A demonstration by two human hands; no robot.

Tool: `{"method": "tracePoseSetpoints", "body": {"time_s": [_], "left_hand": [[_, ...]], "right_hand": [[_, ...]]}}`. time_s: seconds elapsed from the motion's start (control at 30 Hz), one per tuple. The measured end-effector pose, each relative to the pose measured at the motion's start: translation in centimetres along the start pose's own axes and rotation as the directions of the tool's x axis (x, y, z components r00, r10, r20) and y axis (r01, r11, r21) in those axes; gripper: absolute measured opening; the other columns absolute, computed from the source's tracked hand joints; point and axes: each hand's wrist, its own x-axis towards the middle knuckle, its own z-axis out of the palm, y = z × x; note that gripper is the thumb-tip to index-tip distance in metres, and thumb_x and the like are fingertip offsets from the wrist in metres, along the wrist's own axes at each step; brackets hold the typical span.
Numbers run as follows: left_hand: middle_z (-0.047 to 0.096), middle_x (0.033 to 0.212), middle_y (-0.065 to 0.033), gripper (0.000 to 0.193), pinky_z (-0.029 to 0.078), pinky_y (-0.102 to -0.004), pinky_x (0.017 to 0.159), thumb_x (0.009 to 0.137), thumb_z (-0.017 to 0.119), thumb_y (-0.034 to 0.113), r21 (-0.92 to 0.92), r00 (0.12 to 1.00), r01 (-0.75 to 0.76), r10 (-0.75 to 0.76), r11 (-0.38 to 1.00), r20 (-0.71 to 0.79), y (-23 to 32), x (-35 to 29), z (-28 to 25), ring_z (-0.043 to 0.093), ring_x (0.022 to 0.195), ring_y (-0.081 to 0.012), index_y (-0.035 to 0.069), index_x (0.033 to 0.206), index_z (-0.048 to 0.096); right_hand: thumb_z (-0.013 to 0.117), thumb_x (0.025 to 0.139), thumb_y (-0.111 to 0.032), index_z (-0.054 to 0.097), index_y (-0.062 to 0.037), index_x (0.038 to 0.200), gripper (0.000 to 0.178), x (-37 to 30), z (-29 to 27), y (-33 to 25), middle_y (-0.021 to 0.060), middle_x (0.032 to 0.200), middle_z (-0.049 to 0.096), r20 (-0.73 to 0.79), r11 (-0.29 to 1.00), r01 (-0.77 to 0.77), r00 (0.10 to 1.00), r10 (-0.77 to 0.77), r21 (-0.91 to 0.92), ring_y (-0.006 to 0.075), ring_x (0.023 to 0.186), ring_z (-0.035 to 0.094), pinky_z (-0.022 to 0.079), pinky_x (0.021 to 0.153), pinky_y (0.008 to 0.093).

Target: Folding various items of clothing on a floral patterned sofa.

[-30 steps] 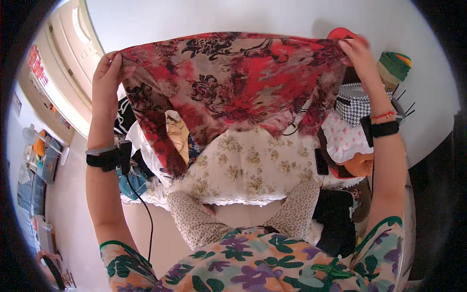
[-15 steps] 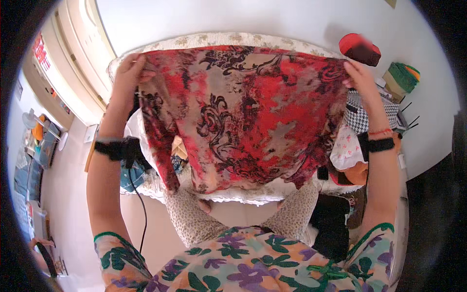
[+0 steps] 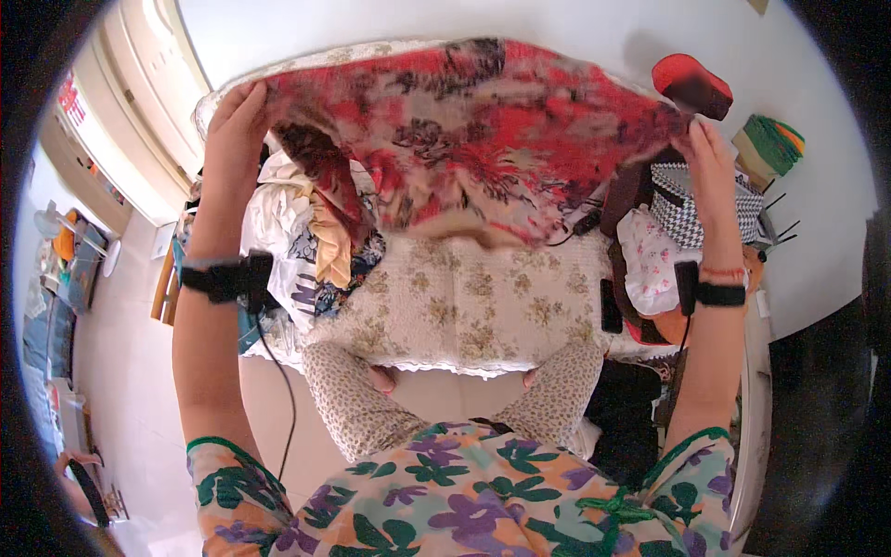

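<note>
A red and taupe patterned garment with dark scroll and flower prints is stretched out in the air between my hands. My left hand grips its upper left corner. At its upper right corner, my right hand pinches the cloth. The garment's lower part is swung up and away from me, blurred by motion, over the far side of the couch or bed. A flap like a sleeve hangs down near my left hand. Below lies the floral quilted cover, with a heap of crumpled clothes on its left.
On the right are a houndstooth bag, a white floral bundle and a black phone-like object. A red cap is against the wall. Dark cloth lies beside my right leg. A fan stands far left.
The garment's lower edge has swung up and away, uncovering the quilted cover and clothes heap. My right hand has shifted slightly right, my left slightly up and left.
</note>
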Motion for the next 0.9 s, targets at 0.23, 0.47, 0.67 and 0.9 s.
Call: {"method": "tracePoseSetpoints", "body": {"time_s": [0.23,0.47,0.67,0.9], "left_hand": [[0.061,0.088,-0.003,0.011,0.045,-0.0246,0.077,0.088,0.054,0.006,0.195,0.942,0.272,-0.303,0.942,0.148,-7.4,-11.4,-4.9,0.057,0.08,-0.0114,0.002,0.097,0.057],[0.061,0.098,-0.0027,0.011,0.043,-0.0251,0.079,0.084,0.059,0.005,0.503,0.67,0.458,-0.656,0.733,0.347,-18.0,-22.5,-7.8,0.054,0.091,-0.0123,0.001,0.092,0.053],[0.063,0.1,-0.0149,0.024,0.047,-0.0376,0.076,0.079,0.062,0.014,0.903,0.432,0.136,-0.845,0.407,0.316,-20.8,-27.0,-9.0,0.06,0.093,-0.0304,0.003,0.099,0.055],[0.063,0.097,-0.0168,0.025,0.046,-0.0413,0.075,0.08,0.06,0.017,0.907,0.466,-0.019,-0.799,0.421,0.381,-22.1,-28.3,-8.3,0.059,0.092,-0.0352,0.005,0.101,0.056]], "right_hand": [[0.058,0.087,-0.014,0.057,0.0006,0.102,0.021,-12.1,-5.0,8.4,0.0015,0.088,0.058,0.295,0.86,-0.356,0.832,0.47,-0.365,0.0102,0.081,0.053,0.045,0.074,0.0244],[0.063,0.083,-0.017,0.059,-0.0011,0.093,0.019,-24.4,-5.7,18.7,0.0019,0.083,0.058,0.403,0.653,-0.456,0.532,0.745,-0.605,0.0114,0.076,0.053,0.044,0.068,0.0273],[0.063,0.083,-0.017,0.056,-0.0002,0.096,0.022,-28.2,-4.9,20.7,0.0051,0.08,0.06,0.481,0.576,-0.298,0.336,0.81,-0.761,0.0144,0.075,0.055,0.046,0.068,0.0298],[0.063,0.079,-0.015,0.06,0.0009,0.092,0.02,-29.6,-4.1,22.5,0.0139,0.082,0.063,0.557,0.617,-0.075,0.356,0.75,-0.783,0.0243,0.077,0.061,0.047,0.069,0.0333]]}}
